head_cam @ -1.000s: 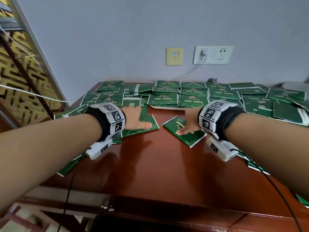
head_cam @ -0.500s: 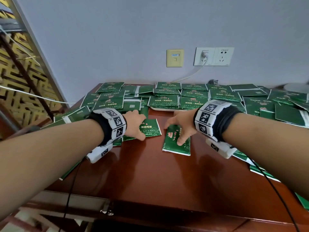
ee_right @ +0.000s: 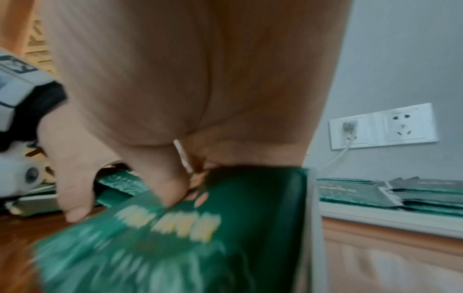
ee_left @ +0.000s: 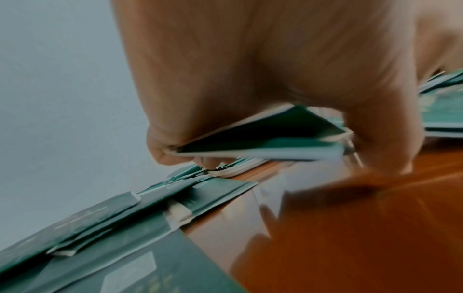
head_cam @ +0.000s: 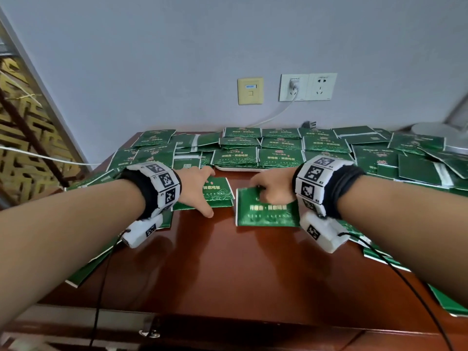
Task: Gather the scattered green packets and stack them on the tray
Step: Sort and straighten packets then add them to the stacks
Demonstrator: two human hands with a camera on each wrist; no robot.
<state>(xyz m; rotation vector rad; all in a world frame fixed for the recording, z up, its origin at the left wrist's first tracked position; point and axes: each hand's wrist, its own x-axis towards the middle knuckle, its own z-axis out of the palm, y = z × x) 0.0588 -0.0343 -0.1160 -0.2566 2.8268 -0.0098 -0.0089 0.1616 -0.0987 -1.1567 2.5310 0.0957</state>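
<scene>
Fingers of both hands curl on packets: left hand point(head_cam: 196, 184) grips mid-frame packet point(head_cam: 219, 192), right hand point(head_cam: 272, 187) pinches lifted packet point(head_cam: 266, 211); pickup step, next prob. carry to tray point(head_cam: 243, 168) w/ square stacking.

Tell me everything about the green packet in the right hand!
The green packet is a flat, shiny rectangular pouch, dark green with pale yellow lettering, a swirly pattern and a whitish sealed edge. The right hand pinches its far end, thumb on the printed face, as the right wrist view shows. Its near end tilts down toward the brown table; contact there is unclear. It sits beside another packet under the left hand.
</scene>
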